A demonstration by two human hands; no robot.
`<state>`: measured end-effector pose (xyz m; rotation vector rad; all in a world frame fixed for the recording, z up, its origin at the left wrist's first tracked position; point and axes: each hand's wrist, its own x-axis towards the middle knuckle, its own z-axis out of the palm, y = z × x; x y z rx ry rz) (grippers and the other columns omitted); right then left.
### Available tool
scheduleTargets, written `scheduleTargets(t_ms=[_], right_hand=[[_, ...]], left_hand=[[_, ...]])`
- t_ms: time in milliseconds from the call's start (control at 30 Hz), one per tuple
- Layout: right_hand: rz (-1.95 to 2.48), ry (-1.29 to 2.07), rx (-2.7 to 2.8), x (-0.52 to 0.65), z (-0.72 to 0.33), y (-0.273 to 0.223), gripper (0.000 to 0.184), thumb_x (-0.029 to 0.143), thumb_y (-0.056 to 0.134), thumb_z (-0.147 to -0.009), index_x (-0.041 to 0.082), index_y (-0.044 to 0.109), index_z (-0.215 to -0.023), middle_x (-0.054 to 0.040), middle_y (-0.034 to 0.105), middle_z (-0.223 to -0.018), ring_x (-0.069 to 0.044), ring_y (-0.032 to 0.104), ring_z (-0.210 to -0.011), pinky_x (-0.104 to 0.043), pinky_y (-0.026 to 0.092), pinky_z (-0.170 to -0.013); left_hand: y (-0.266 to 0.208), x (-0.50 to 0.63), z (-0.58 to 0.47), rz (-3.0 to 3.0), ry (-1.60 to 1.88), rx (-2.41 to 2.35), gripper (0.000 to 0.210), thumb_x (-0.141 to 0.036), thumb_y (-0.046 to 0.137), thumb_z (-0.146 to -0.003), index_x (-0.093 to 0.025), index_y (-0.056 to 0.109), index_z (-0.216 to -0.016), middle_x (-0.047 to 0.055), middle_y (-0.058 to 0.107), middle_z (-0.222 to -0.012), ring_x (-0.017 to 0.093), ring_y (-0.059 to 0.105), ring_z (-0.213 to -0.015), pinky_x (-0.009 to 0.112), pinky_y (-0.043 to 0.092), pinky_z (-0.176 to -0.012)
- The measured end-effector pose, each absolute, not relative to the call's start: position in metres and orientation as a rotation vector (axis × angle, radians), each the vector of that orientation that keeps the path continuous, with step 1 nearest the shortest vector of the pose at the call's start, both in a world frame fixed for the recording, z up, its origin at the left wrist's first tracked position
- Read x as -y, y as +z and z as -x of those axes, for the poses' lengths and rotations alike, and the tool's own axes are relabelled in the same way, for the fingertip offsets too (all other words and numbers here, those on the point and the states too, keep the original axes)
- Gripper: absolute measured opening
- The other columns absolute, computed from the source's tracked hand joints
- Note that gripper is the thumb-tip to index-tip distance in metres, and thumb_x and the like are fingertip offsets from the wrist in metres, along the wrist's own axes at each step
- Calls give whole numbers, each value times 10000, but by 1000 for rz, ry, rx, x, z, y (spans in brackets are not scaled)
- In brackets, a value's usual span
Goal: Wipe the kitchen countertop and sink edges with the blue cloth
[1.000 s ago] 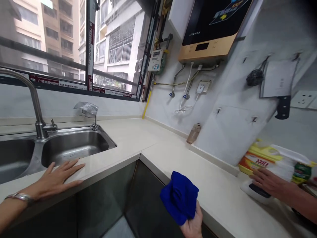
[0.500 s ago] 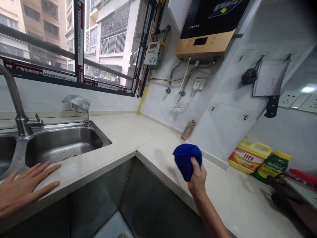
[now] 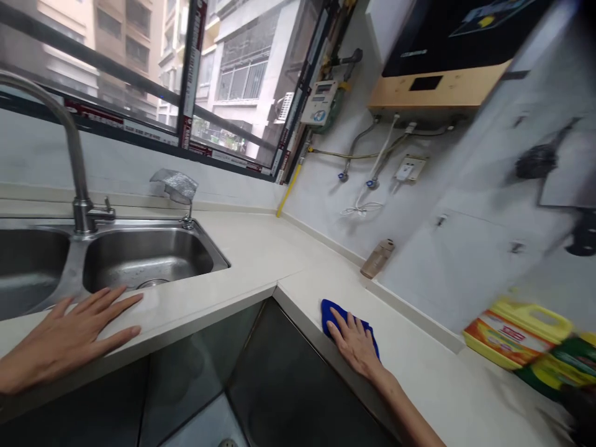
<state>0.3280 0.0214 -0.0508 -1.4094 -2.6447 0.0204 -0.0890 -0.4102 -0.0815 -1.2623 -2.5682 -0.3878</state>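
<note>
Okay, I'm pressing the blue cloth by the counter's front edge, right hand flat, grip spread, not pinching; an outward slide could be dropping it. Left hand's lying spread.

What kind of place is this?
Probably a home kitchen: a double-bowl stainless-steel sink with a gooseneck faucet is set into a pale countertop, and what looks like a wall-mounted water heater hangs above.

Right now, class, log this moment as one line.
right hand: flat on blue cloth, on counter | left hand: spread on counter beside sink
</note>
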Motion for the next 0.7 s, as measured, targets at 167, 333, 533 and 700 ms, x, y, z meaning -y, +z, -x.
scheduleTargets(t_ms=[167, 333, 533, 700], right_hand=[[1420, -78, 2653, -41, -290, -52, 718, 626, 175, -977, 266, 194, -1598, -118, 288, -1605, -344, 240, -1483, -564, 222, -1175], [1458, 28, 2709, -52, -222, -31, 724, 609, 208, -972, 234, 213, -1592, -124, 215, -1634, -340, 207, -1494, -579, 221, -1169], [1235, 44, 2795, -5, -117, -26, 687, 562, 265, -978, 239, 247, -1583, -115, 211, -1637, -348, 190, -1496, -579, 188, -1174], [818, 82, 2903, 87, -62, -27, 745, 580, 371, -948, 210, 254, -1584, -141, 197, -1639, -384, 157, -1496, -584, 135, -1183]], left_hand=[[-52, 407, 66, 1279, -258, 2767, 791, -814, 265, -848, -411, 240, -1529, -75, 132, -1638, 222, 151, -1526, 527, 92, -1229], [-37, 404, 53, 1274, -214, 2822, 744, -733, 359, -871, -393, 282, -1529, -35, 122, -1647, 278, 139, -1528, 572, 90, -1223], [-30, 403, 45, 1269, -190, 2876, 726, -709, 375, -887, -381, 291, -1530, 5, 147, -1648, 289, 127, -1530, 592, 75, -1223], [-28, 405, 43, 1293, -251, 2859, 726, -709, 292, -923, -343, 247, -1548, 6, 161, -1646, 273, 118, -1532, 592, 73, -1232]])
